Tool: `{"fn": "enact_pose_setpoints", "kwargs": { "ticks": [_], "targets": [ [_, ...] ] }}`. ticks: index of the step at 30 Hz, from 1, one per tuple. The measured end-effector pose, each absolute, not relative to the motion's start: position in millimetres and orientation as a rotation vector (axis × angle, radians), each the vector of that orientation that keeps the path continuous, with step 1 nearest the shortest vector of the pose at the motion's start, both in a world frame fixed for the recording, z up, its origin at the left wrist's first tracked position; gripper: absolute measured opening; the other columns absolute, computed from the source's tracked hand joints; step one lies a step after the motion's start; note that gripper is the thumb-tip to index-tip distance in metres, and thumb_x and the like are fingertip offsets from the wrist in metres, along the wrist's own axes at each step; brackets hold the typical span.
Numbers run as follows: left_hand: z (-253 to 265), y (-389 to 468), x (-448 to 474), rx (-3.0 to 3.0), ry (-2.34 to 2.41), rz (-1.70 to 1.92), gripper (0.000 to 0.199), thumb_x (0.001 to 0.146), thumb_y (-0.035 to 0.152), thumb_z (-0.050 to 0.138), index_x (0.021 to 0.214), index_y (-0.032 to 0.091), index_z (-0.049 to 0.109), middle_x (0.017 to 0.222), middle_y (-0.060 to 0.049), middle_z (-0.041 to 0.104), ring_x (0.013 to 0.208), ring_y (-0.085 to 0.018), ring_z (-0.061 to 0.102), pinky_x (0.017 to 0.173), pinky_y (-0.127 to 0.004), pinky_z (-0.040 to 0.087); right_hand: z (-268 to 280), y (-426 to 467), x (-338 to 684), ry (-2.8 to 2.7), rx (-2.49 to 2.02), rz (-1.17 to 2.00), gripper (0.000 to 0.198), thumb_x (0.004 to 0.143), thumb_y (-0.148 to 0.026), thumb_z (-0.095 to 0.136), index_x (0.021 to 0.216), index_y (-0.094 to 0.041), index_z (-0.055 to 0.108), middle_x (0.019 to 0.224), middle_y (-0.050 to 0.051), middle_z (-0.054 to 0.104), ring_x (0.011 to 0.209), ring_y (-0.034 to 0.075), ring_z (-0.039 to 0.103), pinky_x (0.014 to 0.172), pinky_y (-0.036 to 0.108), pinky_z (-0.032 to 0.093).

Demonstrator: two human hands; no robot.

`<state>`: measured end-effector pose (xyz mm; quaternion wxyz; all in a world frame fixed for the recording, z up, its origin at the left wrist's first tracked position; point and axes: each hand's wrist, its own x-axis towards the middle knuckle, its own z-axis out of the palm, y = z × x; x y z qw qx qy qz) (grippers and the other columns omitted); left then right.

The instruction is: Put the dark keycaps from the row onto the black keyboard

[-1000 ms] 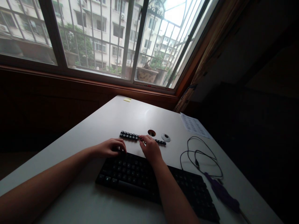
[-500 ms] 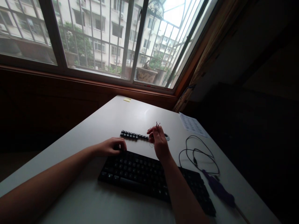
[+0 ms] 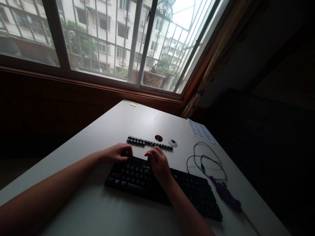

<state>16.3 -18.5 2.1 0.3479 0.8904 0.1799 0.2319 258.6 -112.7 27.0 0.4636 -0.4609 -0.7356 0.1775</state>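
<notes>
A black keyboard [image 3: 137, 188] lies at a slant on the white desk, with its keycaps partly hidden by my right arm. My left hand [image 3: 120, 152] rests at its upper left corner, fingers curled onto the edge. Over the upper middle of the keyboard, my right hand [image 3: 157, 160] is closed in a pinch. A small wire keycap puller [image 3: 153, 146] sticks out of its fingers, mostly hidden by them. Just behind the keyboard, loose black keycaps [image 3: 137, 141] are lined up in rows.
Behind the keycaps are a round hole [image 3: 158, 138] in the desk and a grey ring-shaped cover [image 3: 172, 143]. To the right lie a looped black cable [image 3: 195, 157], a purple thing [image 3: 227, 196] with a thin handle, and printed paper [image 3: 200, 131]. A yellow note [image 3: 133, 104] sits far back.
My right hand has come down and left from above the keycap rows to the keyboard, uncovering the desk hole and the row's right end. My left hand stays at the corner.
</notes>
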Motion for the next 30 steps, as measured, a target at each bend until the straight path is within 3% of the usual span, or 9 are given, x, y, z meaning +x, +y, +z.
{"fn": "enact_pose_setpoints", "kwargs": {
  "ticks": [9, 22, 30],
  "targets": [
    [-4, -16, 16, 2.313, 0.512, 0.588, 0.014, 0.080, 0.019, 0.063, 0.094, 0.016, 0.066, 0.089, -0.004, 0.068, 0.080, -0.017, 0.061, 0.073, -0.026, 0.049, 19, -116, 260, -1.833, -1.054, 0.476, 0.025, 0.097, -0.037, 0.052, 0.083, -0.022, 0.066, 0.084, 0.002, 0.057, 0.079, 0.017, 0.058, 0.076, 0.030, 0.048],
    [1, -20, 18, 2.277, 0.516, 0.572, 0.014, 0.083, 0.022, 0.064, 0.094, 0.015, 0.066, 0.087, -0.004, 0.067, 0.077, -0.017, 0.060, 0.072, -0.026, 0.048, 6, -118, 257, -1.952, -1.316, 0.291, 0.025, 0.094, -0.038, 0.056, 0.076, -0.021, 0.059, 0.077, 0.002, 0.061, 0.068, 0.016, 0.058, 0.066, 0.026, 0.045],
    [-2, -18, 18, 2.266, 0.541, 0.552, 0.013, 0.081, 0.017, 0.063, 0.094, 0.015, 0.065, 0.088, -0.004, 0.067, 0.076, -0.016, 0.060, 0.069, -0.025, 0.047, 6, -116, 264, -1.548, -1.279, 0.546, 0.030, 0.094, -0.044, 0.054, 0.076, -0.021, 0.057, 0.058, -0.004, 0.054, 0.050, 0.013, 0.054, 0.058, 0.026, 0.046]
  ]
}}
